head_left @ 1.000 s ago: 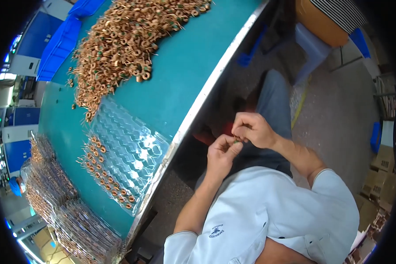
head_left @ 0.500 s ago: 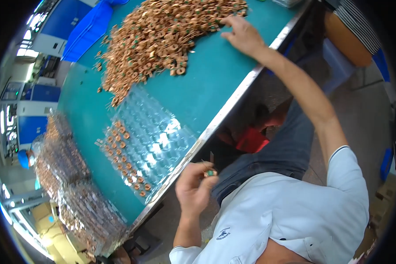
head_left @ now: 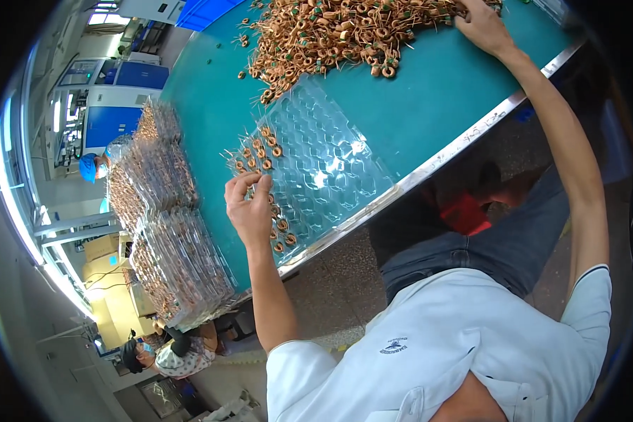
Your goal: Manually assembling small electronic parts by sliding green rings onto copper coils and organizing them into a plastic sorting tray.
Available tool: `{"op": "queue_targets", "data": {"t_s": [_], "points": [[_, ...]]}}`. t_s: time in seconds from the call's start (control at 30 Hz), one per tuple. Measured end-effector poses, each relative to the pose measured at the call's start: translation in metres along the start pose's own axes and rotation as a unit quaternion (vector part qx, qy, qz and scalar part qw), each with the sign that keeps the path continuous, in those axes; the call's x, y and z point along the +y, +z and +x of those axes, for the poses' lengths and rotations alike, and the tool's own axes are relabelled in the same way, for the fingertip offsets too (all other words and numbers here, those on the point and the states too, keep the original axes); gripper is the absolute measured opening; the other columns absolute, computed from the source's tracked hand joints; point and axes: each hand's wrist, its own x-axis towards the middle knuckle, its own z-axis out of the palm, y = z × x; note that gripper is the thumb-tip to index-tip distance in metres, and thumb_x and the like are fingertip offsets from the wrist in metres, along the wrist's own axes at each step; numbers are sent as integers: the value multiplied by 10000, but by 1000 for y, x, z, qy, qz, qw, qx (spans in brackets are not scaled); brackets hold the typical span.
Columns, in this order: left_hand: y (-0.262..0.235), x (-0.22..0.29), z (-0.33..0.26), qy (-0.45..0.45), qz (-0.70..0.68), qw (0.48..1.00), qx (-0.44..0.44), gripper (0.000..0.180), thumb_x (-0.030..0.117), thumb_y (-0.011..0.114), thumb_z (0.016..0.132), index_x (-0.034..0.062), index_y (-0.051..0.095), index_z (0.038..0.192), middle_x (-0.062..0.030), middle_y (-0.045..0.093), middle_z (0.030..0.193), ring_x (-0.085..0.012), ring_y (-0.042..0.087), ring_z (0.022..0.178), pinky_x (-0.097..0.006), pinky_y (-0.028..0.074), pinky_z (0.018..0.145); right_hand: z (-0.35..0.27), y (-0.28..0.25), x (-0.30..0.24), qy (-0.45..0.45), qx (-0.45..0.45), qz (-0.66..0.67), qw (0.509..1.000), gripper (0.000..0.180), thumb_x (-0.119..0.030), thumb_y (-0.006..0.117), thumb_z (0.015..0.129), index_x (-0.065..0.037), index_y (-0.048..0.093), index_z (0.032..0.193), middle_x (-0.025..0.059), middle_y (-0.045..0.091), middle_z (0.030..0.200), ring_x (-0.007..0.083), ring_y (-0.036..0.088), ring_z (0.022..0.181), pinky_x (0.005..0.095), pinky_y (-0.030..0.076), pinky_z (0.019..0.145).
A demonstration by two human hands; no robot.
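My left hand (head_left: 250, 211) is over the left side of a clear plastic tray (head_left: 323, 148), thumb and fingers bent together in a pinch. Whatever is between the fingertips is hidden. Copper-wound ring coils (head_left: 267, 144) with wire leads fill several pockets along that side, in rows above and below the hand. At the far right, my right hand (head_left: 484, 27) reaches the edge of a big heap of loose coils (head_left: 337, 35). Its thumb and forefinger look apart at the coils, and the fingertips lie close to the picture's upper edge.
The green tabletop (head_left: 429, 105) has a metal front edge (head_left: 471, 144). Stacks of filled clear trays (head_left: 179, 260) stand at the left end, with cardboard boxes (head_left: 112, 302) beyond. A blue bin (head_left: 204, 13) is at the back. Two people are on the left, one in a blue cap (head_left: 88, 167).
My left hand has moved from beyond the table's front edge, where it held a coil with green on it, to over the tray's filled side. The right hand remains by the heap.
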Motion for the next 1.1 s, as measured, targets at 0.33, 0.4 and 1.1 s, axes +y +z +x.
{"op": "queue_targets", "data": {"t_s": [0.33, 0.4, 1.1], "points": [[16, -25, 11, -8, 141, 988, -70, 162, 206, 764, 786, 73, 762, 878, -185, 632, 1077, -316, 567, 1057, -416, 440, 923, -20, -39, 8, -41, -141, -31, 989, 164, -173, 638, 821, -74, 675, 946, 130, 634, 892, 311, 626, 916, 426, 507, 829], [18, -1, 3, -4, 222, 973, -64, 313, 205, 747, 823, 68, 696, 1100, -185, 565, 1225, -334, 490, 1166, -443, 389, 980, -35, -55, 6, -52, -154, -16, 987, 107, -145, 633, 836, -72, 661, 908, 106, 613, 867, 285, 611, 868, 408, 495, 785], [80, 121, -84, 240, -29, 959, -144, 358, 64, 727, 793, 80, 674, 1147, -141, 558, 1322, -346, 493, 1249, -438, 378, 1037, -27, -78, -58, -189, -287, -125, 931, 253, -193, 697, 811, -95, 657, 1040, 45, 606, 962, 245, 572, 934, 376, 461, 865]]}}
